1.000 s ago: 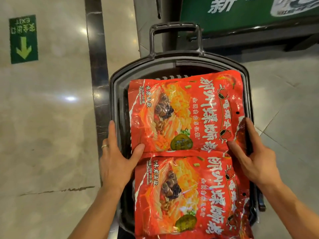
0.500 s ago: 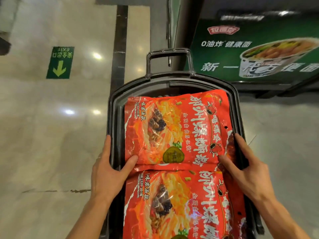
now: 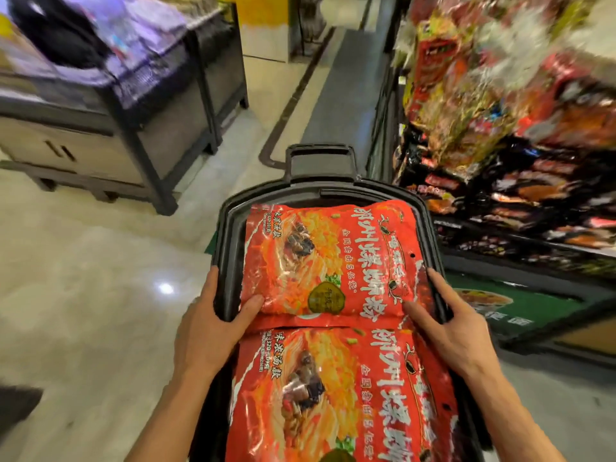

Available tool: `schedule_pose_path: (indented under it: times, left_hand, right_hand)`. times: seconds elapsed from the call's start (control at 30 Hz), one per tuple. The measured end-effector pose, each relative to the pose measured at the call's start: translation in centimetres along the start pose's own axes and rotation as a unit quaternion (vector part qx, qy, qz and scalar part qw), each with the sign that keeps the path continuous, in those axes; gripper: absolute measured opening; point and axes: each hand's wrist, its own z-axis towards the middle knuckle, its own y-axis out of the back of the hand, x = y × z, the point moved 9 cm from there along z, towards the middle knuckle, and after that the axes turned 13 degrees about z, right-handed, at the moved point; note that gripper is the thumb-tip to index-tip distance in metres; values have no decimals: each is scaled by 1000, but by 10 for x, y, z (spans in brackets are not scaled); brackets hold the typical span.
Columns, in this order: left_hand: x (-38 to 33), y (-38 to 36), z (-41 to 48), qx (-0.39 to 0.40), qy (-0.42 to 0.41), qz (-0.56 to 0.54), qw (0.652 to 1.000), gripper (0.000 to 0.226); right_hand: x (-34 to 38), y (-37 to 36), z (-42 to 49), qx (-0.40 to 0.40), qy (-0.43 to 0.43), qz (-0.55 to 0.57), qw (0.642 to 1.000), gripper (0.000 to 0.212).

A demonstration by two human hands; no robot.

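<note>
I hold a black plastic shopping basket (image 3: 226, 248) in front of me, its folded handle (image 3: 321, 158) pointing away. My left hand (image 3: 206, 331) grips the left rim, fingers outside and thumb inside against a pack. My right hand (image 3: 456, 331) grips the right rim the same way. Two large red packs of noodles lie flat in the basket. The far pack (image 3: 330, 258) overlaps the edge of the near pack (image 3: 340, 395), which runs out of the frame at the bottom.
Shelves of packaged food (image 3: 500, 128) line the right side, blurred. A dark-framed display counter (image 3: 100, 105) stands at the left, with a person in dark clothes (image 3: 56, 31) behind it. A green printed floor mat (image 3: 520, 305) lies under the shelves. Pale tiled floor runs ahead.
The view has lifted from the floor to the aisle ahead, bringing shelves and counter into sight. Both hands keep the same hold on the basket rims; the packs have not shifted.
</note>
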Motion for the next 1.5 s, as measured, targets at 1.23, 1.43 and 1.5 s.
schedule_pose_path:
  times: [1.23,1.43,1.5]
  left_hand:
    - [-146,108,502,-29,-6,-10,1000,124]
    - [-200,96,637,-29,-31,-35,998,118]
    - [-217,86,693,-21,-44,-44,998,106]
  right_hand:
    - [206,-164,465,-34,25,18,999,40]
    - [240,-173,586,-69,46,13,996,43]
    - [251,-182,632,-79,37,-3,996,45]
